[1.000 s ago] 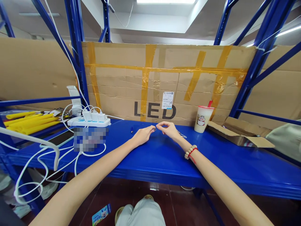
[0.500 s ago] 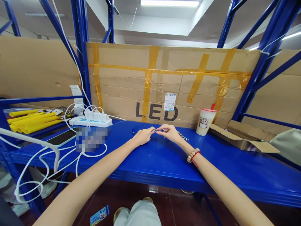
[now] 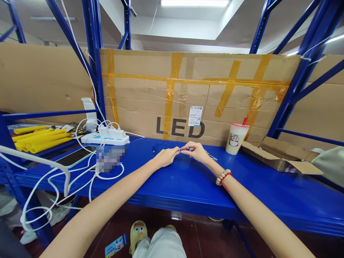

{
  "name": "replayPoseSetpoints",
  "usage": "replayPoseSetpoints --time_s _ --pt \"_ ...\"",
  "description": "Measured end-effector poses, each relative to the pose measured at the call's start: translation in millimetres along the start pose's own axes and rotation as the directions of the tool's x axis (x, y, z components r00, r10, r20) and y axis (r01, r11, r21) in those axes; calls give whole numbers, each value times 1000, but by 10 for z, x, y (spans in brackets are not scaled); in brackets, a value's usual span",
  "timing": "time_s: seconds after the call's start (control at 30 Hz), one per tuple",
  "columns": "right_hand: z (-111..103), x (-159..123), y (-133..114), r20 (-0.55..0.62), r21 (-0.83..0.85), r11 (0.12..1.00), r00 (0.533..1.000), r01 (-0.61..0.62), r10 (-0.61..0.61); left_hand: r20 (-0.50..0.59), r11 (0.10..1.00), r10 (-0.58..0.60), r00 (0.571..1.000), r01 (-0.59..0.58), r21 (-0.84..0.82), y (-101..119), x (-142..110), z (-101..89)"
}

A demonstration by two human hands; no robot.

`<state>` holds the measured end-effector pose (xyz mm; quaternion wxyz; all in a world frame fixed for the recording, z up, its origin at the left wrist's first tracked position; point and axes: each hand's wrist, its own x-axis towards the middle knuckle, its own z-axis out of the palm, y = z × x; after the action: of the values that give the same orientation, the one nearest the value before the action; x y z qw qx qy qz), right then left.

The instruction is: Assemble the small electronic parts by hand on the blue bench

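We get bright light from a long white far ceiling lamp (image 3: pixel 195 3). The glossy blue metal desk (image 3: pixel 185 182) shines softly; the dark red tiled floor (image 3: pixel 215 238) is dim. We see stretched edges and a pixelated patch (image 3: pixel 109 158) at left.

"LED" is printed in large black capitals (image 3: pixel 178 127) on the wide brown cardboard panel (image 3: pixel 139 96). Top of "D" overlapped by a white rectangular paper label (image 3: pixel 195 116); its fine print cannot be read. "100%" is carried by the flat blue printed packet (image 3: pixel 116 245) on the dark red tiled floor (image 3: pixel 205 233); other characters not made out.
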<state>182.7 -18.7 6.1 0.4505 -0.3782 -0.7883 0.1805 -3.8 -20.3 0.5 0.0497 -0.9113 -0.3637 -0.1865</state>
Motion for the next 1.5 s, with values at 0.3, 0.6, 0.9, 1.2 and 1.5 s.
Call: replayPoseSetpoints --time_s 0.3,0.6,0.9,1.2,1.5 --pt "-27 1 -12 23 -1 1000 1000 3 -3 2 1000 20 1000 -20 -19 -17 4 5" --pt "4 -16 -36 2 11 1000 1000 -27 27 4 1000 18 1000 -18 -14 -24 1 -7" --pt "23 -13 22 8 -15 1000 1000 -24 24 16 1000 21 1000 -21 5 -45 5 15" --pt "19 -17 37 4 -65 998 1000 18 -18 16 1000 22 1000 -22 -16 -48 7 26" --pt "58 -17 -7 -77 15 999 996 38 -37 -89 970 -40 995 18 -242 3 -35 34"
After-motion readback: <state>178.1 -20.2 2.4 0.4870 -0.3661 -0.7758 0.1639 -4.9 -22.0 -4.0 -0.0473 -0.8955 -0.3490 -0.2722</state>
